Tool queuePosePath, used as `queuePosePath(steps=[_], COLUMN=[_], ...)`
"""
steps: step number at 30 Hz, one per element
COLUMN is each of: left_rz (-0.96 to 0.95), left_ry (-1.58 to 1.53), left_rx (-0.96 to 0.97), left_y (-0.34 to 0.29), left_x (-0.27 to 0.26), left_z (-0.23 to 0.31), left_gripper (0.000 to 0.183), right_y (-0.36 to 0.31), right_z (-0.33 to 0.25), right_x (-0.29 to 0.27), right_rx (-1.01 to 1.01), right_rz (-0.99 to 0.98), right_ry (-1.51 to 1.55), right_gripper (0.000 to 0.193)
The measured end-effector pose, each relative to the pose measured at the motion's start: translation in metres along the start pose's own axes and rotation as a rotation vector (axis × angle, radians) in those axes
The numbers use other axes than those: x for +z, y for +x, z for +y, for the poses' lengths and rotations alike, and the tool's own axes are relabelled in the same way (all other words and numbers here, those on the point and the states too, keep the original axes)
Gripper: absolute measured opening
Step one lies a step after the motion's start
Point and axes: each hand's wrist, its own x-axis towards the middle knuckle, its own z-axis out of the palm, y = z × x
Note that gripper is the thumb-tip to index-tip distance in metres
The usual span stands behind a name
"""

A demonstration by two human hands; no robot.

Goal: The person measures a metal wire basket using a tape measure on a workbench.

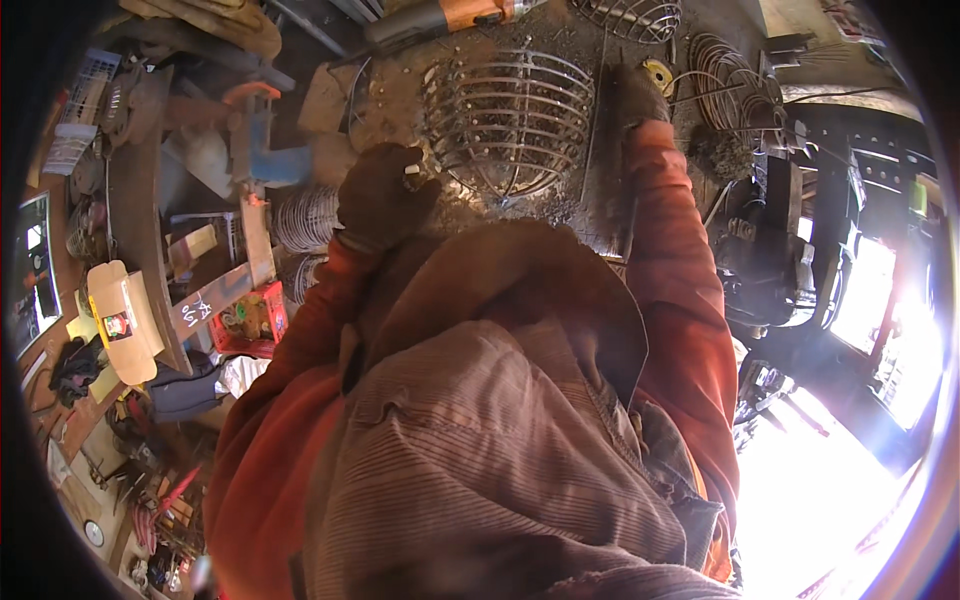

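A rounded basket-like frame of bent metal rods (pixel 520 120) lies on the dirty workbench (pixel 395 100) in front of me. My left hand (pixel 385 200), in a dark glove, is curled at the frame's near left side. A small white stub (pixel 411 172) shows at its fingers; its kind I cannot make out. Beyond the frame's right side, my right hand (pixel 643 95) reaches out over the bench, also in a dark glove. It is dim and blurred, and its fingers are not distinct. Close to it is a yellow disc with a dark centre (pixel 658 75).
An orange and black power tool (pixel 460 14) and a second rod frame (pixel 635 14) lie at the far side. Coiled wire (pixel 722 70) sits at right, more coils (pixel 305 218) at left. A wooden shelf (pixel 150 220) and red crate (pixel 250 320) stand left.
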Motion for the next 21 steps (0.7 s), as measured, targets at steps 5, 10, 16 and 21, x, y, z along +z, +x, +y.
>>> queuePosePath(steps=[5,10,16,21], left_rz=[0.006,0.07,0.139,0.115], left_ry=[0.048,-0.006,-0.013,-0.101], left_rx=[-0.019,0.033,0.096,0.004], left_y=[0.0,0.0,0.003,0.0], left_x=[-0.001,0.001,0.008,0.006], left_z=[0.002,0.002,-0.006,-0.005], left_gripper=[0.037,0.035,0.028,0.028], right_y=[0.001,-0.035,-0.076,-0.098], right_z=[0.012,-0.014,-0.071,-0.088], right_x=[0.001,-0.044,-0.091,-0.093], right_rx=[-0.118,-0.129,-0.009,-0.129], right_rz=[0.137,0.36,0.088,0.102], right_ry=[0.041,0.419,0.868,0.961], right_gripper=[0.033,0.026,0.021,0.02])
